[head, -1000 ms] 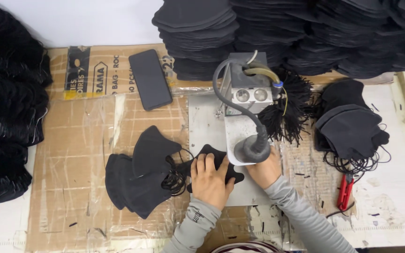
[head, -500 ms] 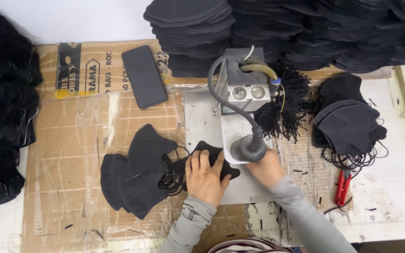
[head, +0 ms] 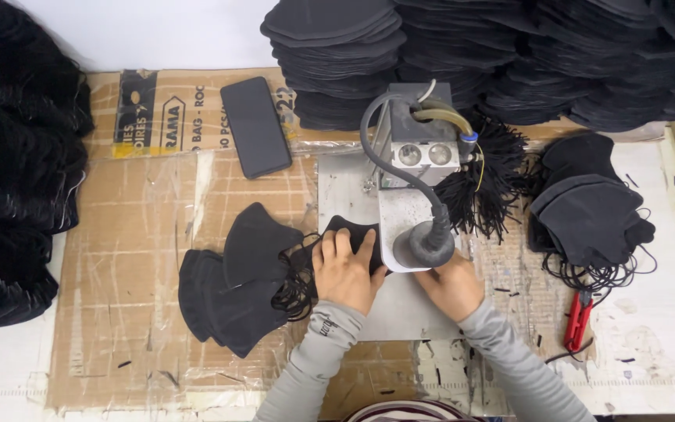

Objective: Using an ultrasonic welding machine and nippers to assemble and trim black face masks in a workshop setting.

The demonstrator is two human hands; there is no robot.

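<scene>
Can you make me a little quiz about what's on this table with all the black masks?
1. Which hand presses flat on the black mask by the grey machine?
2. True or false: the red snips lie left of the phone.
3. What lies on the cardboard to the left of the pressed mask: A) a pile of masks, B) a cup, C) a book?

Key: 1. the left hand. 2. false. 3. A.

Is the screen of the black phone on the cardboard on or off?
Off. The phone lies flat on the cardboard, and its screen is evenly dark, with no lit picture.
</scene>
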